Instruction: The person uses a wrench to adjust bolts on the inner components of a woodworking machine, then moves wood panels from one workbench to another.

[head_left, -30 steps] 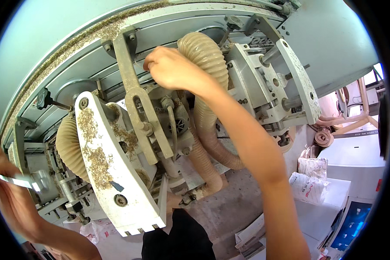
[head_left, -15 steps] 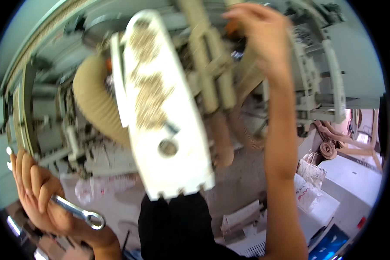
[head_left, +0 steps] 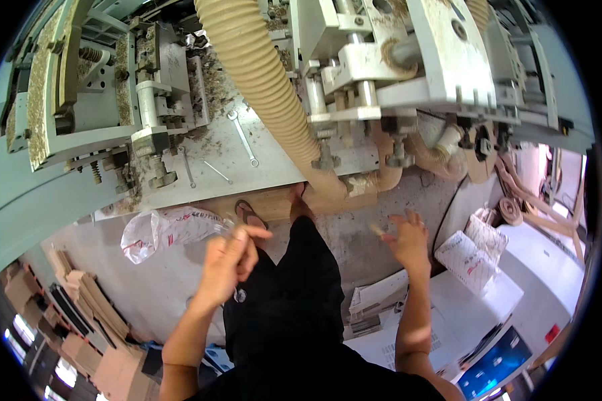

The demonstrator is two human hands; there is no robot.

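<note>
Both hands have dropped from the machine [head_left: 354,73]. Left hand [head_left: 229,262] clenched around a wrench [head_left: 238,292], its end poking out below the fist. Right hand [head_left: 405,239] loose, fingers spread, holding nothing. More wrenches [head_left: 243,137] lie on the machine bed [head_left: 274,157] above, well apart.

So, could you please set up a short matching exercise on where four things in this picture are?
Things:
1. ribbed beige hose
2. combination wrench
3. clear plastic bag
4. left hand

Places or states:
A. lying flat on the grey machine plate
B. on the floor, left of the person's feet
C. running down across the machine from the top of the picture
D. closed around a slim metal tool, above the black trousers

Pairs: 1-C, 2-A, 3-B, 4-D
</note>
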